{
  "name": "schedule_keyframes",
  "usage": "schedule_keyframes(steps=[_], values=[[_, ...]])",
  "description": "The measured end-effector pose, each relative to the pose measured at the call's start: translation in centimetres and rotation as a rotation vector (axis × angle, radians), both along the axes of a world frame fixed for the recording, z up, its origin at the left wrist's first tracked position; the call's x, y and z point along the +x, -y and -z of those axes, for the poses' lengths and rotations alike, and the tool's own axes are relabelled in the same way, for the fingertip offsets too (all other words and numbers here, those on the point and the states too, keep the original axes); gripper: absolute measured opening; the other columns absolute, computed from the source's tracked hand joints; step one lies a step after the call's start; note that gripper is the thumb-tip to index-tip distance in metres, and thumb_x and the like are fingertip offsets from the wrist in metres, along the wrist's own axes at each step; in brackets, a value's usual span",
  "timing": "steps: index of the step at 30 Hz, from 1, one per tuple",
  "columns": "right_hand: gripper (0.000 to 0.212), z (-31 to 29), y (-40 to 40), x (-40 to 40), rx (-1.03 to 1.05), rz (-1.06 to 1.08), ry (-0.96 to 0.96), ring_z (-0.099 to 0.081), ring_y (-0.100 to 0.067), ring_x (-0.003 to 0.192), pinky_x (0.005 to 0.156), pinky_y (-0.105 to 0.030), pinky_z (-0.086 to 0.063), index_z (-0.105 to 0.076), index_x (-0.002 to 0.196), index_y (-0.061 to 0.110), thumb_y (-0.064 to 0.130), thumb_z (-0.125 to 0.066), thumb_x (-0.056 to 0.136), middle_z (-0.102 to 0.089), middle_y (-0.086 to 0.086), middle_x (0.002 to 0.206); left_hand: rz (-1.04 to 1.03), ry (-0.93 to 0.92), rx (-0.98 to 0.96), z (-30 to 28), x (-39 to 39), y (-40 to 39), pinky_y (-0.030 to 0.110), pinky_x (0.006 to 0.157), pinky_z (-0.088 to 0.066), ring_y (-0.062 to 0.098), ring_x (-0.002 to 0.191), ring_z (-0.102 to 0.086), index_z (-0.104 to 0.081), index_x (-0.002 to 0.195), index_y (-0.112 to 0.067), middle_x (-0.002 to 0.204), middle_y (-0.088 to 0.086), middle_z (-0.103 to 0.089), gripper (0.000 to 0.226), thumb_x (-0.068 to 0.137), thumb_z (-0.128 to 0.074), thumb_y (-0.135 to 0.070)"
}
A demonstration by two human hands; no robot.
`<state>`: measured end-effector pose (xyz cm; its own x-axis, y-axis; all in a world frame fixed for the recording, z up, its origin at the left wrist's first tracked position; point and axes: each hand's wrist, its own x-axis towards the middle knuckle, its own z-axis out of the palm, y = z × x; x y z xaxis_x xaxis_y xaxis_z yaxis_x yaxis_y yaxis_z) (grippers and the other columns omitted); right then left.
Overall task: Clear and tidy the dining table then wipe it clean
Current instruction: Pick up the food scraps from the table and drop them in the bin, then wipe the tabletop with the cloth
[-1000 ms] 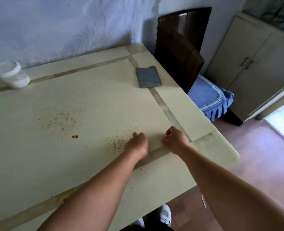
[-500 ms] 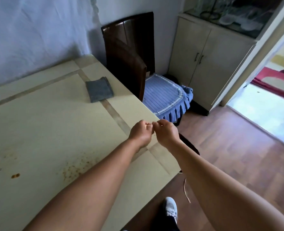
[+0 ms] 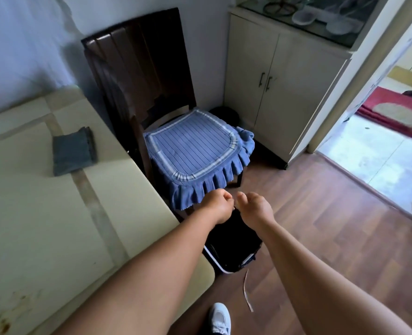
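**Q:** Head view. Why are both hands held off the table's edge?

**A:** The left hand (image 3: 216, 206) and right hand (image 3: 255, 209) hang side by side over the black-lined bin (image 3: 234, 247) on the floor, just beside the dining table (image 3: 43, 213). The fingers of each are curled inward, tips drawn together as if pinching; whether anything lies between them cannot be told. Judged from the task, this placement suits dropping gathered crumbs into the bin.

**Q:** And the wiping cloth?

**A:** The folded grey cloth (image 3: 73, 151) lies flat on the table's far right part, across a tan inlay strip, near the edge and well apart from both hands. It looks ready for the wiping step, which appears not yet done.

**Q:** How does the table look?

**A:** Pale cream with tan strips; brownish stains (image 3: 4, 322) show at the near left. A dark chair with a blue cushion (image 3: 190, 151) stands just beside its right edge.
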<state>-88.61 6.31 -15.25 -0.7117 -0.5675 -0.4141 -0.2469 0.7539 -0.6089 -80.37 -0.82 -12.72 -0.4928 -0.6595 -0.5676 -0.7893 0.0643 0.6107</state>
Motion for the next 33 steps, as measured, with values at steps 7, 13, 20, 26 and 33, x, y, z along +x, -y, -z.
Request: schedule_keyframes(steps=[7, 13, 20, 26, 33], values=[[0.060, 1.4, 1.0, -2.3, 0.049, -0.054, 0.048, -0.057, -0.033, 0.108, 0.079, -0.031, -0.038, -0.061, 0.110, 0.000, 0.043, -0.019, 0.102, -0.064, -0.019, 0.113, -0.035, 0.061, 0.006, 0.8, -1.5, 1.0, 0.032, 0.103, -0.040, 0.025, 0.123, -0.049, -0.048, 0.133, -0.022, 0.137, 0.004, -0.052, 0.042, 0.094, -0.038, -0.036], [0.045, -0.2, 3.4, -0.6, -0.169, 0.046, 0.036, -0.057, -0.030, 0.099, 0.078, -0.032, -0.036, -0.057, 0.098, 0.004, 0.040, -0.031, 0.100, -0.062, -0.009, 0.093, -0.245, -0.147, -0.183, -0.2, 0.3, 2.4, 0.028, 0.077, -0.045, 0.025, 0.091, -0.062, -0.061, 0.091, -0.013, 0.096, 0.007, -0.070, 0.022, 0.091, -0.046, -0.028], [0.040, -4.6, 7.8, 4.3, -0.419, -0.022, 0.013, -0.054, -0.024, 0.081, 0.070, -0.030, -0.035, -0.061, 0.091, 0.004, 0.033, -0.034, 0.099, -0.064, -0.007, 0.083, -0.457, -0.313, -0.393, -3.6, 5.1, 4.7, 0.033, 0.073, -0.039, 0.032, 0.089, -0.059, -0.060, 0.087, -0.003, 0.091, 0.014, -0.069, 0.026, 0.094, -0.046, -0.024], [0.036, -7.6, 14.1, 12.5, -0.475, -0.229, 0.044, -0.054, -0.027, 0.076, 0.066, -0.032, -0.035, -0.059, 0.081, 0.006, 0.029, -0.037, 0.098, -0.061, -0.006, 0.075, -0.616, -0.365, -0.462, -5.5, 13.3, 8.9, 0.035, 0.069, -0.048, 0.032, 0.078, -0.062, -0.061, 0.083, -0.008, 0.078, 0.009, -0.068, 0.027, 0.093, -0.045, -0.027], [0.028, -8.3, 20.7, 20.9, -0.466, -0.440, 0.064, -0.063, -0.027, 0.095, 0.079, -0.033, -0.045, -0.057, 0.116, 0.014, 0.030, -0.043, 0.097, -0.068, -0.007, 0.104, -0.648, -0.259, -0.497, -6.2, 21.7, 15.7, 0.027, 0.081, -0.043, 0.025, 0.101, -0.061, -0.056, 0.112, -0.014, 0.111, 0.007, -0.066, 0.025, 0.095, -0.044, -0.029]])
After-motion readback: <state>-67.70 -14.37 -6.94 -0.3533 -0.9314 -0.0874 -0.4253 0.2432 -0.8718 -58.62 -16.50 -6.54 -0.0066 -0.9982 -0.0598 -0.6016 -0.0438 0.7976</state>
